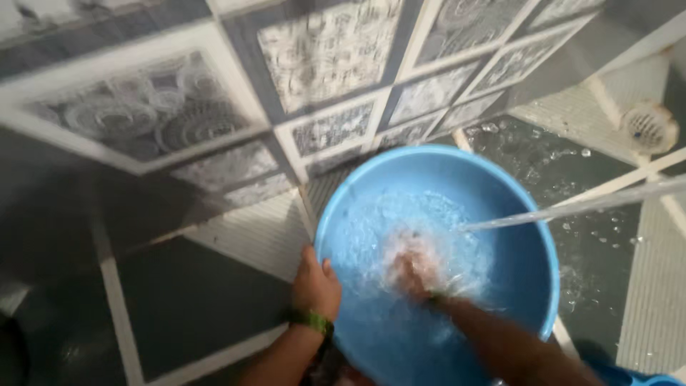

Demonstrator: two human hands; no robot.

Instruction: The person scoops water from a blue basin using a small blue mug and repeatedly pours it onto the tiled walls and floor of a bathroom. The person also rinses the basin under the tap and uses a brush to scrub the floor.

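A round blue plastic basin [529, 236] stands tilted on a tiled floor, with water frothing inside it. My left hand [315, 284], a green band at its wrist, grips the basin's near left rim. My right hand [416, 270] is down in the basin under splashing water, blurred, so I cannot tell whether its fingers are closed or holding anything. A thin stream of water [572, 208] comes in from the right and lands beside that hand.
A patterned grey-and-white tiled wall [321, 50] rises just behind the basin. The floor is dark tile with pale stripes, wet with droplets at the right. A round floor drain [647, 127] sits far right. A blue object's edge [643, 379] shows at the bottom right.
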